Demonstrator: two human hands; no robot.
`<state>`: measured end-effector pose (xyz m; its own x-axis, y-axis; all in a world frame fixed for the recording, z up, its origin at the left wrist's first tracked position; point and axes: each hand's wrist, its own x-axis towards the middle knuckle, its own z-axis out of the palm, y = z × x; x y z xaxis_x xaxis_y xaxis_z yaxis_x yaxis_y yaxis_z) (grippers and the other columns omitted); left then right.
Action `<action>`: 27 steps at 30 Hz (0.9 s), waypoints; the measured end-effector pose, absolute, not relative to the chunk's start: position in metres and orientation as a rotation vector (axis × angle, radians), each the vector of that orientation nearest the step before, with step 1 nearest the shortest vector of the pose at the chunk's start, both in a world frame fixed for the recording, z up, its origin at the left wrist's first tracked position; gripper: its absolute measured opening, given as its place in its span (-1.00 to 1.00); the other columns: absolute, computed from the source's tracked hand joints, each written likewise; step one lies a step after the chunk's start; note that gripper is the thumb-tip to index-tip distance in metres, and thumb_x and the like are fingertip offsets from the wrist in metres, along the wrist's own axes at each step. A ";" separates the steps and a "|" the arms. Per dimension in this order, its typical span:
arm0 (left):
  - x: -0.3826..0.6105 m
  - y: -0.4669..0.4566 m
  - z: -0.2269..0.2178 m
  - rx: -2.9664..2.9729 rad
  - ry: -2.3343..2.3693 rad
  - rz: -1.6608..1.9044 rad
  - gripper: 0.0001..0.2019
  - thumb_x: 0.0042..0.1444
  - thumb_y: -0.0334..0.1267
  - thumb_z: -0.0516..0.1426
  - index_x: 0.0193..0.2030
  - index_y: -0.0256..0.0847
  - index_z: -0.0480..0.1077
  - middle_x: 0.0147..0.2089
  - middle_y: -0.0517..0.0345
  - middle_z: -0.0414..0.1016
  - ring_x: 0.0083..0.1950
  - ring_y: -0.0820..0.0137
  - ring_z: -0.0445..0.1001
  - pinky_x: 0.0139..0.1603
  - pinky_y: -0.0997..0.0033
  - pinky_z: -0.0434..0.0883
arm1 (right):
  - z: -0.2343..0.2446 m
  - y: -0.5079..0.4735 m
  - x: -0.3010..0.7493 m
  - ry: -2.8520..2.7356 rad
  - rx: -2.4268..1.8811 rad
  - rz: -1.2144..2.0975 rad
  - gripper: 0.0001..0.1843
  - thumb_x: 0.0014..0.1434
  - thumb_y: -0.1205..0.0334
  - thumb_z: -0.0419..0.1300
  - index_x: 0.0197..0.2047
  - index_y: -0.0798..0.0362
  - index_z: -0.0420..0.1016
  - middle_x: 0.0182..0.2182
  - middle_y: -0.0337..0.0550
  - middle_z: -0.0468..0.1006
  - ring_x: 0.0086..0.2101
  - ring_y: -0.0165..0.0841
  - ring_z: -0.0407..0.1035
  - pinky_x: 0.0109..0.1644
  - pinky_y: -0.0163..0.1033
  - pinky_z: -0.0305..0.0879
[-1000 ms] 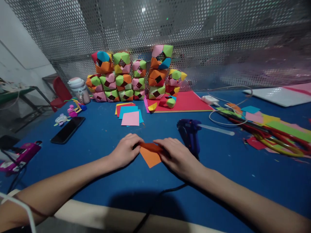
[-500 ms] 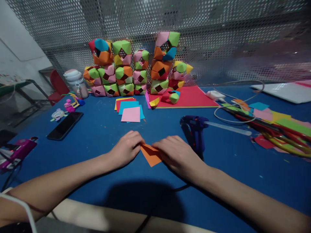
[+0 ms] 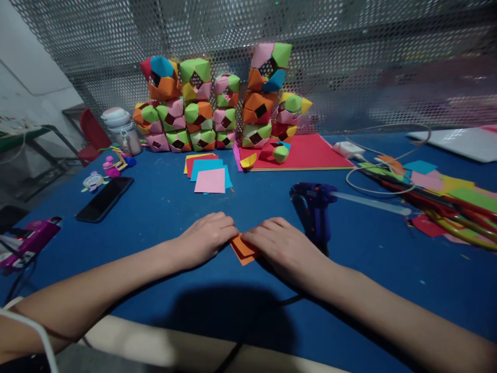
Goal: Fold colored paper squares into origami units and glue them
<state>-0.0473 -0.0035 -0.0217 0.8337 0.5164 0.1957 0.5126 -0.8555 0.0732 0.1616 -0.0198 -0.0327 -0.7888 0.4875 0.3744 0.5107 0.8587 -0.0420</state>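
An orange paper square [image 3: 245,250] lies on the blue table between my hands, its far part folded over toward me. My left hand [image 3: 209,234] pinches the paper's far left edge with closed fingers. From the other side my right hand [image 3: 285,243] presses on the fold, its fingers bent over the sheet and covering its right part. Just beyond my right hand lies a dark blue glue gun [image 3: 315,207] with a clear glue stick in it. A fan of coloured paper squares [image 3: 209,180], pink on top, is in front of my left hand.
Stacked folded-paper modules [image 3: 196,119] stand along the perforated metal screen. Red sheets [image 3: 303,155] lie beside them. At left are a phone [image 3: 104,199], a jar [image 3: 122,132] and a purple device [image 3: 31,243]. Paper scraps [image 3: 430,181], a cable and scissor-like handles lie at right.
The far part of the orange paper has come down toward me into a flatter fold. My two hands have moved slightly closer together. The view has shifted a little.
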 end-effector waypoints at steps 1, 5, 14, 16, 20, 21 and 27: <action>-0.048 -0.004 -0.020 3.019 0.837 0.301 -0.75 0.22 -0.41 -0.11 -0.19 -0.32 0.38 -0.28 0.01 0.41 -0.25 0.37 0.29 -0.21 0.38 0.27 | -0.031 -0.020 0.162 -2.675 -0.734 -0.086 -0.72 0.28 0.39 -0.13 -0.16 0.16 0.39 -0.40 -0.08 0.46 -0.35 -0.32 0.23 -0.19 -0.19 0.07; -0.049 -0.008 -0.014 3.117 0.859 0.161 -0.75 0.23 -0.37 -0.11 -0.20 -0.30 0.39 -0.31 0.02 0.41 -0.29 0.35 0.30 -0.28 0.38 0.27 | -0.024 -0.023 0.169 -2.708 -0.743 -0.112 -0.73 0.26 0.39 -0.09 -0.27 0.16 0.43 -0.50 -0.13 0.43 -0.43 -0.34 0.22 -0.25 -0.21 0.03; -0.048 -0.013 -0.013 3.016 0.989 0.192 -0.77 0.19 -0.41 -0.09 -0.20 -0.28 0.39 -0.27 0.03 0.43 -0.26 0.36 0.34 -0.26 0.39 0.30 | -0.017 -0.030 0.185 -2.710 -0.884 -0.198 -0.76 0.19 0.40 0.00 -0.47 0.12 0.39 -0.59 -0.17 0.42 -0.53 -0.36 0.21 -0.37 -0.23 -0.02; -0.047 -0.016 -0.012 2.923 1.023 0.281 -0.78 0.16 -0.42 -0.06 -0.16 -0.27 0.37 -0.23 0.03 0.43 -0.20 0.36 0.35 -0.20 0.37 0.30 | -0.020 -0.028 0.185 -2.667 -0.905 -0.140 -0.79 0.19 0.40 0.01 -0.42 0.12 0.42 -0.56 -0.16 0.44 -0.50 -0.34 0.25 -0.35 -0.22 0.02; -0.041 -0.022 -0.009 2.731 1.096 0.502 -0.82 0.11 -0.36 0.00 -0.16 -0.25 0.35 -0.22 0.05 0.44 -0.19 0.34 0.36 -0.14 0.33 0.29 | -0.025 -0.026 0.184 -2.457 -0.984 0.021 -0.82 0.18 0.39 0.00 -0.24 0.13 0.42 -0.46 -0.11 0.49 -0.41 -0.30 0.31 -0.30 -0.18 0.14; -0.039 -0.023 -0.009 2.671 1.114 0.559 -0.84 0.11 -0.36 0.00 -0.19 -0.26 0.35 -0.25 0.06 0.43 -0.21 0.36 0.36 -0.16 0.34 0.29 | -0.025 -0.026 0.183 -2.382 -1.004 0.075 -0.81 0.19 0.38 0.00 -0.20 0.13 0.41 -0.42 -0.09 0.49 -0.38 -0.29 0.32 -0.28 -0.17 0.17; -0.027 -0.027 -0.008 2.228 1.353 0.871 -0.83 0.12 -0.35 0.00 -0.48 -0.25 0.26 -0.46 0.20 0.31 -0.42 0.49 0.28 -0.39 0.47 0.21 | -0.022 -0.029 0.170 -1.798 -1.245 0.667 -0.53 0.09 0.10 0.13 0.05 0.06 0.20 -0.15 -0.01 0.43 -0.18 -0.23 0.36 -0.15 -0.09 0.34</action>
<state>-0.0273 -0.0268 -0.0080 0.3408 0.8890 0.3060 0.6462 -0.4579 0.6106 0.1697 -0.0292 -0.0216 -0.1653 0.9292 0.3306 0.4889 0.3683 -0.7907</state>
